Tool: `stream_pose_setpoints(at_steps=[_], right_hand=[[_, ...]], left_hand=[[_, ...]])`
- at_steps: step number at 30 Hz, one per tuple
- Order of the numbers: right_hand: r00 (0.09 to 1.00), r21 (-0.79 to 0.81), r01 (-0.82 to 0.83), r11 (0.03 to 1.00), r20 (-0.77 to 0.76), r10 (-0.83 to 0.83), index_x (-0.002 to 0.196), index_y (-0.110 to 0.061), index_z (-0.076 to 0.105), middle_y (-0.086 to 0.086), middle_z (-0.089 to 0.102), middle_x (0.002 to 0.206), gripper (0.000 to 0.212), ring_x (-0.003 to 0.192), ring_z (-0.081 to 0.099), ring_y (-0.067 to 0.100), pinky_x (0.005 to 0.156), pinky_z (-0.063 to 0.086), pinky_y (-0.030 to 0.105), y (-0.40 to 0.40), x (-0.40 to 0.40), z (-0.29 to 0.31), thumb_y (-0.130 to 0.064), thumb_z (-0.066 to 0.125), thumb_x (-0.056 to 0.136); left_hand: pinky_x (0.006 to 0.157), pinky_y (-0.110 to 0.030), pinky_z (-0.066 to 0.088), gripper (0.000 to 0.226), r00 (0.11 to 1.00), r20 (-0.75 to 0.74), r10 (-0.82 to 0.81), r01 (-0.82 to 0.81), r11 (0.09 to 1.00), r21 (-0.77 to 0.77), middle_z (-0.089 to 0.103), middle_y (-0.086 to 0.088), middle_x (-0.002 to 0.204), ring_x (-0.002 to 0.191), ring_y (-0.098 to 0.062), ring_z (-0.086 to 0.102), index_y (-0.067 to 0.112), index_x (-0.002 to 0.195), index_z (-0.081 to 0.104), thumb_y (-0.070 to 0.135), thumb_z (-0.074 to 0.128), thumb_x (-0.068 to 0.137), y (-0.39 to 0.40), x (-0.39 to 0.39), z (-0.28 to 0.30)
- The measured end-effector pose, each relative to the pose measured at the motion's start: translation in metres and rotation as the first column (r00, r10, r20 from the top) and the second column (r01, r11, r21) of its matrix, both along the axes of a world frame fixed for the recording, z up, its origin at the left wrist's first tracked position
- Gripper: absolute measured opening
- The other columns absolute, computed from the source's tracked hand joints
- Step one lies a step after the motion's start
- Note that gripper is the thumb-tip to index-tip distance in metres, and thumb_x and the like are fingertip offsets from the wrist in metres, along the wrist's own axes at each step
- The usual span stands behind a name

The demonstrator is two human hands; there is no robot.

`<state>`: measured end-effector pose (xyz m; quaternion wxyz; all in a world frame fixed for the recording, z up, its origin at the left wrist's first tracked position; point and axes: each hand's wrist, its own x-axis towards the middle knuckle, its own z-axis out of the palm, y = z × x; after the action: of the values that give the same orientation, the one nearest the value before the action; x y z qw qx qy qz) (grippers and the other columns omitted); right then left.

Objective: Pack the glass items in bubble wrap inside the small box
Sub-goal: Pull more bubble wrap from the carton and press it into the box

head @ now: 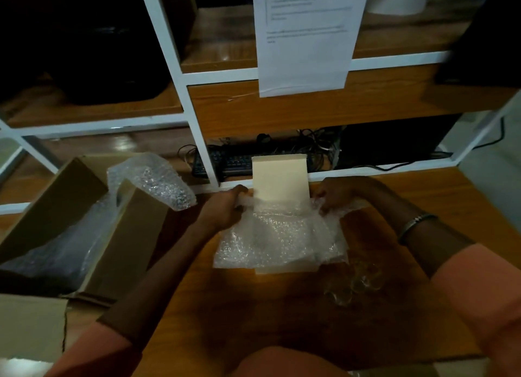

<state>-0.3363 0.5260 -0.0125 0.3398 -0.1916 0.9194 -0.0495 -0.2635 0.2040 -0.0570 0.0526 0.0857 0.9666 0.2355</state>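
A small cream box (279, 179) sits open at the middle of the wooden table, its lid standing up at the back. A sheet of bubble wrap (279, 235) is draped over and into it. My left hand (225, 207) pinches the sheet's far left edge. My right hand (334, 194) grips its far right edge. Several clear glass items (352, 283) lie on the table to the right of the box, near my right forearm; they are blurred.
A large brown cardboard box (56, 207) stands open at the left with more bubble wrap (158, 182) spilling over its flap. A white-framed shelf (194, 128) rises behind the table, with a keyboard (225, 162), cables and a hanging paper sheet (304, 38).
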Motion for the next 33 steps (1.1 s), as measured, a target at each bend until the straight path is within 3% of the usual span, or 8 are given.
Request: stream_pose_setpoints(at_steps=[4,8,12,15,18,24,30,33], right_hand=[[0.981,-0.178,0.105,0.978,0.178,-0.073,0.122,-0.024,0.071,-0.008,0.07,0.12,0.024,0.097,0.065,0.004,0.077,0.05,0.02,0.014,-0.014,0.006,-0.025,0.073,0.098],[0.885,-0.508,0.445,0.738,0.378,-0.273,0.119,-0.014,0.074,0.0,0.079,0.113,0.019,0.106,0.075,0.017,0.081,0.06,0.029,0.04,-0.02,0.02,-0.021,0.064,0.104],[0.752,-0.545,0.647,0.533,0.573,-0.326,0.122,-0.004,0.068,0.015,0.074,0.124,0.025,0.106,0.075,0.026,0.086,0.061,0.039,0.049,-0.03,0.019,-0.021,0.059,0.106],[0.664,-0.504,0.737,0.451,0.666,-0.34,0.116,-0.005,0.068,0.021,0.07,0.13,0.021,0.115,0.07,0.037,0.104,0.056,0.051,0.05,-0.031,0.014,-0.021,0.059,0.106],[0.656,-0.537,0.749,0.388,0.684,-0.319,0.104,-0.009,0.068,0.015,0.074,0.111,0.014,0.094,0.074,0.025,0.084,0.064,0.036,0.056,-0.028,0.015,-0.016,0.056,0.106],[0.915,-0.31,0.4,0.863,0.196,-0.354,0.091,-0.017,0.075,0.024,0.07,0.098,0.014,0.083,0.058,0.032,0.072,0.046,0.042,0.061,-0.032,-0.002,-0.023,0.066,0.099],[0.981,-0.074,0.114,0.991,-0.148,-0.124,0.093,-0.032,0.063,0.0,0.066,0.108,0.01,0.103,0.06,0.021,0.078,0.049,0.032,0.034,-0.034,-0.02,-0.033,0.074,0.093],[0.957,0.053,0.07,0.996,-0.285,-0.052,0.129,-0.029,0.062,0.003,0.064,0.134,0.062,0.118,0.06,0.025,0.091,0.05,0.037,0.03,-0.032,-0.033,-0.051,0.087,0.077]], left_hand=[[0.07,-0.037,0.063,0.096,0.913,0.329,0.24,-0.373,0.818,0.438,0.068,-0.01,0.118,0.091,-0.029,0.078,0.028,0.164,0.017,0.04,0.081,0.094,0.012,0.004,0.006],[0.096,-0.038,0.058,0.137,0.844,0.516,0.148,-0.451,0.717,0.532,0.043,-0.003,0.152,0.132,-0.027,0.057,0.033,0.166,-0.012,0.03,0.094,0.08,0.012,0.013,0.018],[0.069,-0.025,0.061,0.127,0.878,0.47,0.09,-0.361,0.771,0.525,0.055,-0.008,0.13,0.107,-0.024,0.065,0.032,0.166,-0.02,-0.004,0.077,0.093,0.019,0.013,0.029],[0.078,-0.043,0.064,0.104,0.882,0.447,0.149,-0.435,0.62,0.653,0.064,-0.017,0.119,0.095,-0.027,0.067,0.033,0.168,-0.002,-0.013,0.061,0.099,0.018,0.01,0.031],[0.068,-0.029,0.066,0.098,0.865,0.48,0.144,-0.486,0.475,0.733,0.063,-0.009,0.116,0.099,-0.025,0.069,0.031,0.166,0.013,-0.019,0.059,0.096,0.013,0.011,0.037],[0.08,-0.029,0.06,0.094,0.898,0.421,0.127,-0.383,0.694,0.609,0.062,-0.018,0.131,0.105,-0.023,0.065,0.022,0.168,0.003,-0.017,0.055,0.1,-0.008,0.025,0.027],[0.058,-0.031,0.061,0.09,0.877,0.438,0.197,-0.361,0.871,0.332,0.068,-0.013,0.121,0.08,-0.022,0.071,0.022,0.165,0.014,0.018,0.076,0.099,-0.003,0.028,0.01],[0.097,-0.053,0.059,0.097,0.943,0.209,0.259,-0.254,0.966,-0.052,0.05,-0.02,0.155,0.124,-0.039,0.065,0.02,0.167,0.019,0.046,0.079,0.094,-0.001,0.028,0.004]])
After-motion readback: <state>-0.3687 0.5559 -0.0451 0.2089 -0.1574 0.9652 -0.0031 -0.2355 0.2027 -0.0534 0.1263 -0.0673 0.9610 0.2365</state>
